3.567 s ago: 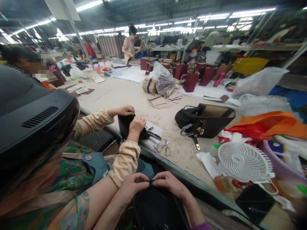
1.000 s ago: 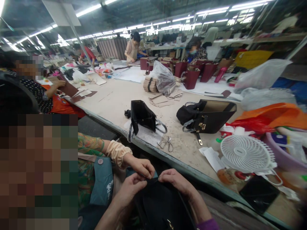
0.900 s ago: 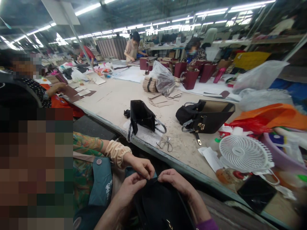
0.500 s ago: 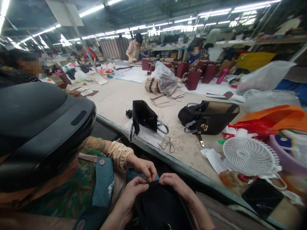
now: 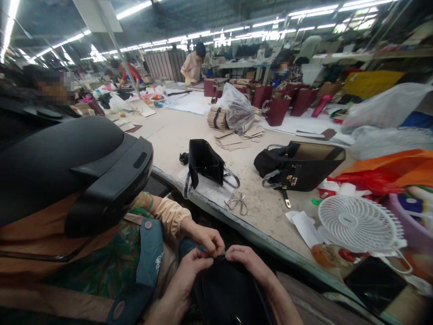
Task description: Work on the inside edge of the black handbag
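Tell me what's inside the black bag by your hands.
The black bag looks dark all over under your left hand and right hand; its inside is hidden, so I cannot tell what's in it.

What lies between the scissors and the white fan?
White paper slips lie between the scissors and the fan, in the head view.

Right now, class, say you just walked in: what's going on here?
At a long workbench in a bag workshop, a person's left hand and right hand pinch the top edge of a black bag held below the bench edge. A co-worker's beige-sleeved hand reaches in beside them. Steel scissors and a black handbag sit on the bench.
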The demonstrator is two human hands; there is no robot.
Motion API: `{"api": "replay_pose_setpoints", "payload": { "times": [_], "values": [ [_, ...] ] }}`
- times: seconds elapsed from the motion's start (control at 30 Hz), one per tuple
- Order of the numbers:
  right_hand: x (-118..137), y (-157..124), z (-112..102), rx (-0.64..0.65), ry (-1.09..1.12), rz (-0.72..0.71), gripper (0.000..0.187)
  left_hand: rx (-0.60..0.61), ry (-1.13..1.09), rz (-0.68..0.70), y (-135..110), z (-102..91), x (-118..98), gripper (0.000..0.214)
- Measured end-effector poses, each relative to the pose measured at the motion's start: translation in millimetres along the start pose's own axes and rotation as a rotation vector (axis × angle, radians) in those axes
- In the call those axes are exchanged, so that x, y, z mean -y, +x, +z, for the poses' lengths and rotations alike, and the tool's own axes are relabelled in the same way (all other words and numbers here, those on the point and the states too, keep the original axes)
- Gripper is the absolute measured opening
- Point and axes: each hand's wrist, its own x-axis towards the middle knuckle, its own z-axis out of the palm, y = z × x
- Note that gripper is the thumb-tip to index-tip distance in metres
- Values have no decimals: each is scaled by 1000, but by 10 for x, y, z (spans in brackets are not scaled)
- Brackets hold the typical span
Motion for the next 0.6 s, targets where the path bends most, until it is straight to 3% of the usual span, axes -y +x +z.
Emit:
{"api": "replay_pose_setpoints", "payload": {
  "times": [0.33,0.6],
  "values": [
    [28,-10,53,24,0,-11,12,-159,77,96,36,72,34,27],
    [53,3,78,24,-37,-19,12,-188,81,111,10,62,46,25]
  ]
}}
